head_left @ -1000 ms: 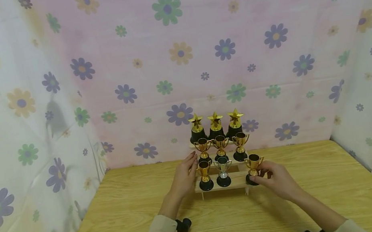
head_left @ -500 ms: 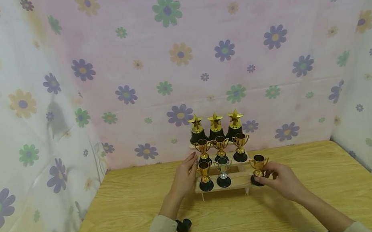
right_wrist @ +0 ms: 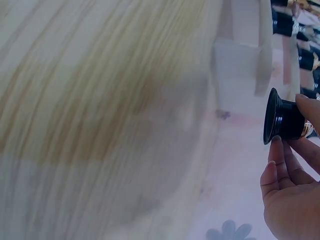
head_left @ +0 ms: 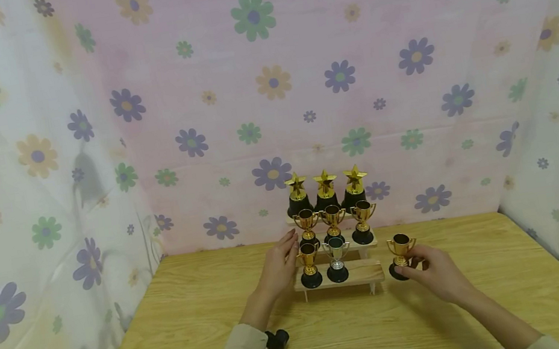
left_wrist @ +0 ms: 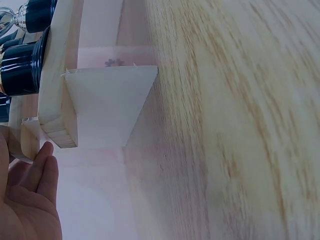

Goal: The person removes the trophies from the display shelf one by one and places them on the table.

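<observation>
My right hand [head_left: 436, 273] pinches a small gold trophy cup [head_left: 401, 245] with a black base, upright beside the right end of a wooden tiered stand [head_left: 366, 271]. In the right wrist view, thumb and fingers hold that trophy's black base [right_wrist: 287, 119], above the table and apart from the stand. My left hand [head_left: 276, 267] lies along the stand's left side; the left wrist view shows its fingers [left_wrist: 47, 175] extended at the middle shelf's end. A gold trophy cup [head_left: 308, 258] and a silver trophy cup [head_left: 336, 254] stand on the bottom shelf.
Three gold trophy cups [head_left: 362, 216] occupy the middle shelf. Three star trophies [head_left: 325, 182] line the top one. The wooden table [head_left: 207, 271] surrounds the stand, and a flowered cloth [head_left: 220, 74] hangs behind and at both sides.
My right hand has moved the gold trophy cup rightward, from over the bottom shelf's right end to beyond it. My left hand has stayed at the stand's left side.
</observation>
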A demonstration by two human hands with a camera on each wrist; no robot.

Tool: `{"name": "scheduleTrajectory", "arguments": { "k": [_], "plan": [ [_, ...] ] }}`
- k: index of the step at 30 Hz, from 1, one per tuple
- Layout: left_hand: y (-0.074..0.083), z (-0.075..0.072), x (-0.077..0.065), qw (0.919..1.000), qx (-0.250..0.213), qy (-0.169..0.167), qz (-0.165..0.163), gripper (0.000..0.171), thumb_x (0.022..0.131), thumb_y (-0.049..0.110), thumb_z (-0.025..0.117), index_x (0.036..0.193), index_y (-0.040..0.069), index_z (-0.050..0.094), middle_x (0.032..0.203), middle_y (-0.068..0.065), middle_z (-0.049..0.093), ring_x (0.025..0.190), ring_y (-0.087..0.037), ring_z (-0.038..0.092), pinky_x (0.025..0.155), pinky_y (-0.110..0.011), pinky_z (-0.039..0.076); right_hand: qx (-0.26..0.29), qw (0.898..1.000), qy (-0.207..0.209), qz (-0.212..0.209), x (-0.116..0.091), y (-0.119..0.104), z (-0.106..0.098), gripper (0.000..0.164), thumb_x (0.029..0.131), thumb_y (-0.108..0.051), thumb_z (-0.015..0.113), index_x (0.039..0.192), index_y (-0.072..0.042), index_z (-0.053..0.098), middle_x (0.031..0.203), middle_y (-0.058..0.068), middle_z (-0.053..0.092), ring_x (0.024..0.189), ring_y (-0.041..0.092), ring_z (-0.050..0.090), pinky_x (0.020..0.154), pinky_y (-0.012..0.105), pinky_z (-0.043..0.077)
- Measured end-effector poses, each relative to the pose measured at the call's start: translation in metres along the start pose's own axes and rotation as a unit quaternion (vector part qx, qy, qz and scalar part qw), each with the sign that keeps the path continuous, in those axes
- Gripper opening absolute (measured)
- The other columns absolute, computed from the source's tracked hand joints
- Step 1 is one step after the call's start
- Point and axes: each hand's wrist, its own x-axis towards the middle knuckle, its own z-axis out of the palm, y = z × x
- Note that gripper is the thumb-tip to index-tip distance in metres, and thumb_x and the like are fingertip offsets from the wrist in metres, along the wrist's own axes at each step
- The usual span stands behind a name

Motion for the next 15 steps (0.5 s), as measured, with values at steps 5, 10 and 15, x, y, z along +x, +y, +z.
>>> {"name": "scheduleTrajectory", "arguments": {
  "k": [5, 10, 15],
  "plan": [
    [0.001, 0.000, -0.001, 1.0000, 0.000, -0.001, 0.004, 0.040, 0.111, 0.013, 0.046, 0.142, -0.012, 0.053, 0.152, -0.028, 0.047, 0.137, -0.041, 0.049, 0.105, -0.046, 0.051, -0.011, 1.000, -0.001, 0.019, -0.003, 0.013, -0.004, 0.030, 0.091, -0.025, 0.080, 0.110, -0.002, 0.073, 0.102, 0.008, 0.072, 0.078, 0.015, 0.057, 0.064, 0.026, 0.050],
    [0.002, -0.001, -0.002, 1.0000, 0.001, 0.000, 0.007, 0.041, 0.111, 0.014, 0.045, 0.142, -0.012, 0.052, 0.152, -0.028, 0.046, 0.138, -0.041, 0.049, 0.106, -0.046, 0.051, -0.026, 0.999, -0.001, 0.029, -0.003, 0.021, -0.007, 0.034, 0.091, -0.028, 0.079, 0.112, -0.001, 0.072, 0.107, 0.011, 0.072, 0.083, 0.016, 0.060, 0.068, 0.029, 0.053],
    [0.003, -0.001, -0.001, 1.0000, 0.003, -0.001, 0.006, 0.040, 0.111, 0.012, 0.045, 0.142, -0.012, 0.052, 0.152, -0.029, 0.046, 0.138, -0.042, 0.049, 0.105, -0.047, 0.051, -0.031, 0.999, 0.001, 0.028, -0.002, 0.026, -0.009, 0.034, 0.091, -0.026, 0.080, 0.113, -0.001, 0.072, 0.108, 0.013, 0.073, 0.084, 0.017, 0.061, 0.068, 0.029, 0.054]
  ]
}}
